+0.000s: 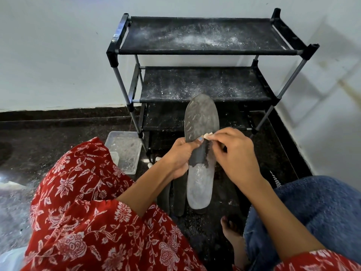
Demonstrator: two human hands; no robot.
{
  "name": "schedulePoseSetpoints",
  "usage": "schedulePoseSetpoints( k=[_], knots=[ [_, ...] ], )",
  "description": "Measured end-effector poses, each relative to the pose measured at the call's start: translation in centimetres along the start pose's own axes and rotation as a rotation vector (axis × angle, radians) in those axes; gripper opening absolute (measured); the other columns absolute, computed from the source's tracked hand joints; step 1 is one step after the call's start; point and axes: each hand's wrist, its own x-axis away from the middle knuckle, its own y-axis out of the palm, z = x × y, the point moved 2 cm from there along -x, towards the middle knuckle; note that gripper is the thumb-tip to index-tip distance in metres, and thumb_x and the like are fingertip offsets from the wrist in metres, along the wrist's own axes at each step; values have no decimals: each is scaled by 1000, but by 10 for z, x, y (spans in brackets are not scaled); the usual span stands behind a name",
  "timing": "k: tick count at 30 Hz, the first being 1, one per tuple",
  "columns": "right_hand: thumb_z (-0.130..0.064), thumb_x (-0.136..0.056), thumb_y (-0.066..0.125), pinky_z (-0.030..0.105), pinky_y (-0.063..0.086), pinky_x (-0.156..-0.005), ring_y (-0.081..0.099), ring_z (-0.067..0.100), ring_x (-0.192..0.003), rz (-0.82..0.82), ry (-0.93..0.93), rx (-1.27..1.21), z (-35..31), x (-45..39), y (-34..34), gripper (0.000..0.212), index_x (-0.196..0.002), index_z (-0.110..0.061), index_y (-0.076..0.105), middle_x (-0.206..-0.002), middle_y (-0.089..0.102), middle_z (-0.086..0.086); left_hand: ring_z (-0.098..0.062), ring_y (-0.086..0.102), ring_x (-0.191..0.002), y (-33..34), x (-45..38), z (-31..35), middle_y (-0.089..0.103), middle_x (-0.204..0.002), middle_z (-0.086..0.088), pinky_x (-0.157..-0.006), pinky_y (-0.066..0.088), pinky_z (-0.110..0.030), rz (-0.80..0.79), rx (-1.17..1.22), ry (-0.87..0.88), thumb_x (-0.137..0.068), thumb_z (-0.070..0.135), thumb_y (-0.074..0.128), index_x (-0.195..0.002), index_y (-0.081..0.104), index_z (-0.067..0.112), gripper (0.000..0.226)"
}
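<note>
We record: a dusty black shoe rack point(203, 49) beyond both hands; a clear plastic tray point(125, 151) left of our left hand point(178, 155), which grips the grey insole point(201, 118) by its edge; our right hand point(234, 151) pinching a small white lump point(207, 135) against that insole.

The insole point(202, 116) stands before the rack point(195, 51), with the tub point(117, 141) to its left.

Location: a home interior, in a room corner. Indicators: a black multi-tier shoe rack point(195, 85) against a white wall point(58, 55), a dark speckled stone floor point(58, 130), a clear plastic tub point(125, 151) on it, a worn shoe insole point(202, 116).
</note>
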Motion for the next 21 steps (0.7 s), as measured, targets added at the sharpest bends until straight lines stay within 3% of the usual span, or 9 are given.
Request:
schedulePoseSetpoints(
  k=[4,8,11,13,16,19,21],
  knots=[
    [0,-76,69,29,55,-73,65,18,-78,-96,1,50,1,3,6,15,-88,-7,75,-85,69,5,-15,68,-81,-1,-1,-1,70,-89,-7,-72,57,-25,-7,33,18,-97,13,48,-95,65,4,19],
    [-5,-70,73,14,50,-62,61,6,-63,-170,105,-16,5,7,8,10,-75,-14,75,-76,67,-5,-9,70,-70,-3,-3,2,74,-76,-1,-61,56,-20,14,44,26,-97,12,49,-90,66,5,20],
    [-2,-71,71,9,48,-65,60,3,-64,-20,90,-91,3,4,3,13,-79,-11,75,-80,68,-3,-13,70,-72,-3,-3,3,73,-79,-4,-65,58,-25,-2,60,34,-97,13,49,-91,66,4,20],
    [1,-76,69,15,50,-73,64,9,-75,27,39,-51,1,0,2,17,-89,-8,75,-88,69,2,-15,69,-75,-2,-3,3,71,-84,-6,-70,58,-27,-16,65,27,-97,14,49,-93,66,5,19],
    [3,-76,68,24,53,-74,65,15,-77,-38,49,-22,0,0,6,18,-91,-6,74,-89,68,6,-11,70,-72,-1,-3,1,72,-81,-3,-65,57,-23,-11,64,34,-97,14,50,-91,66,7,19],
    [-4,-71,71,20,52,-68,62,9,-67,-132,165,-33,0,8,13,12,-80,-11,74,-82,67,1,-10,71,-71,-3,-3,1,74,-77,-1,-61,56,-21,-4,78,34,-97,12,49,-88,67,7,20],
    [-6,-70,72,13,50,-65,59,5,-63,-98,201,-52,0,9,13,10,-77,-13,74,-79,66,-2,-12,71,-73,-4,-3,2,74,-79,-2,-62,56,-22,-2,82,33,-97,13,49,-91,67,6,20]
  ],
)
